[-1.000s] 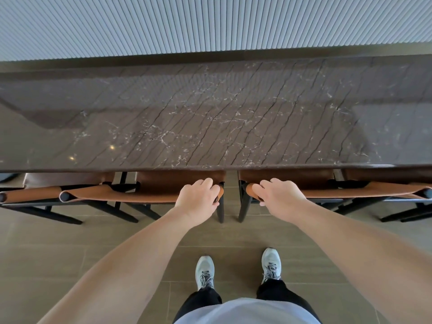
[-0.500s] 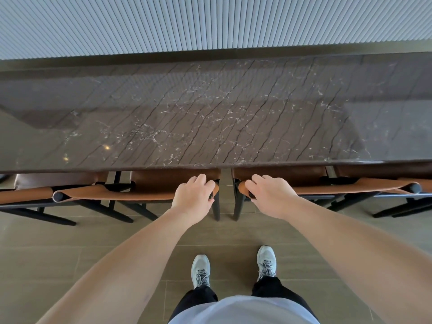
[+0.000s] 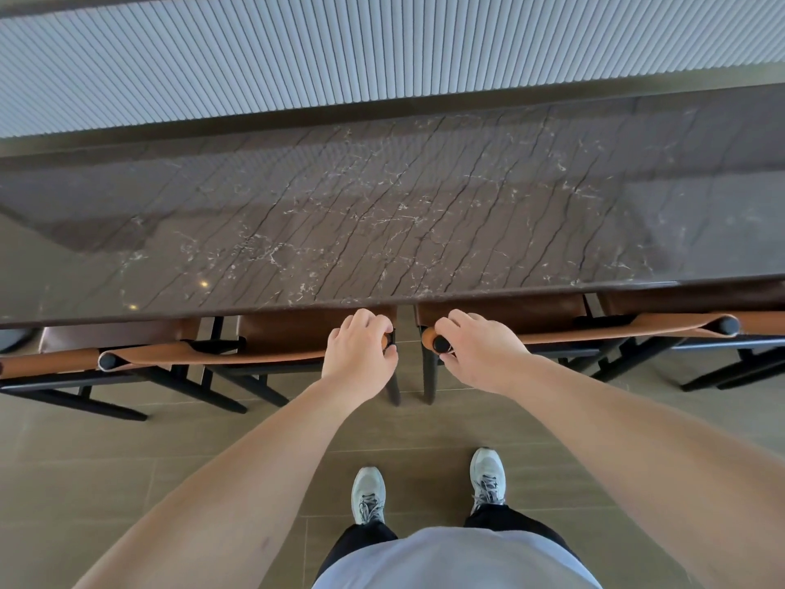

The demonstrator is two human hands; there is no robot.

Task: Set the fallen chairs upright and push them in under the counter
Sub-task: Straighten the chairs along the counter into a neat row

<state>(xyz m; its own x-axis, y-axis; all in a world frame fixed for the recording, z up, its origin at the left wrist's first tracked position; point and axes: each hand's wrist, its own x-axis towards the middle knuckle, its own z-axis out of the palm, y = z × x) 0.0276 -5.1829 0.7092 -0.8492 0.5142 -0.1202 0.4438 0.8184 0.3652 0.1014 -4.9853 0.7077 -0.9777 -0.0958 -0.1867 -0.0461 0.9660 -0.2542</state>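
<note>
A: Chairs first. Where do they stand?

B: Upright, in a row along the near edge of the worktop (image 3: 382, 214), seats tucked under its lip. The chair left of centre (image 3: 272, 340) and the chair right of centre (image 3: 531, 316) sit side by side, with only a thin gap between their black legs.

A: And the hands?

B: The left hand (image 3: 359, 359) grips the right end of the tan leather backrest on the left-centre chair; its fingers (image 3: 365, 323) are curled over the top rail, clamped on it. The right hand (image 3: 478, 352) grips the left end of the other chair's backrest, fingers wrapped over the rail just beside its black end cap (image 3: 441, 343).

A: Any others in the row?

B: One more chair at the far left (image 3: 63, 354) and another at the far right (image 3: 756, 329), both partly cut off by the frame, both upright with seats under the worktop.

A: What about the surroundings?

B: The worktop is dark veined stone. Behind it runs a pale ribbed wall (image 3: 382, 57). The floor (image 3: 127, 461) is tan tile, and the person's grey shoes (image 3: 368, 495) stand on it below the hands.
</note>
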